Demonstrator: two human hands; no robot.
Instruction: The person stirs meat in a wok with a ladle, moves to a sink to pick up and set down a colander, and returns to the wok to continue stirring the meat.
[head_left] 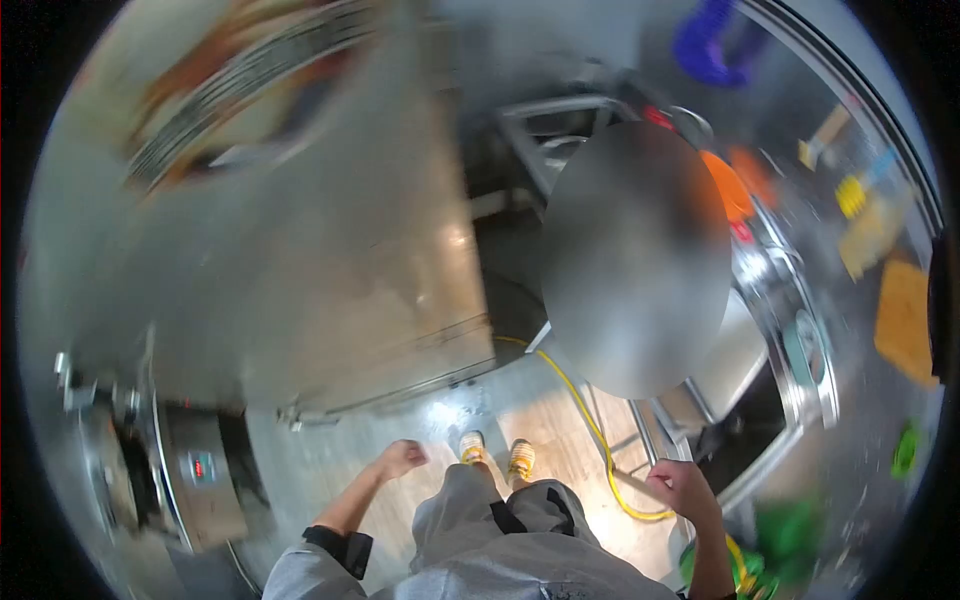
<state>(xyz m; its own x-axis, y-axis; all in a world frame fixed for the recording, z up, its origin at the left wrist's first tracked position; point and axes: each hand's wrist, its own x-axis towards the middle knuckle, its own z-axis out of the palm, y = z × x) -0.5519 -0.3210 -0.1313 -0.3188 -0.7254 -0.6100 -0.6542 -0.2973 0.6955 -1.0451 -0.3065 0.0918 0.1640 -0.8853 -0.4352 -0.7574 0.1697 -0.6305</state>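
My left hand [402, 458] hangs low over the floor, its fingers curled and blurred; whether it holds anything is too small to tell. On the right, my right hand [674, 484] is closed near the metal frame, pinched on something I cannot make out. A large round metal disc [640, 270], smooth and grey, stands above and left of the sink area, apart from both hands as far as I can see. Between my hands are my legs and yellow-white shoes [521, 458].
A big steel cabinet [360, 280] fills the upper left. At lower left stands a machine with a red display [198, 466]. A yellow hose [590, 415] runs along the floor. Orange bowl [728, 187], cutting board [903, 320] and green items [790, 530] are at right.
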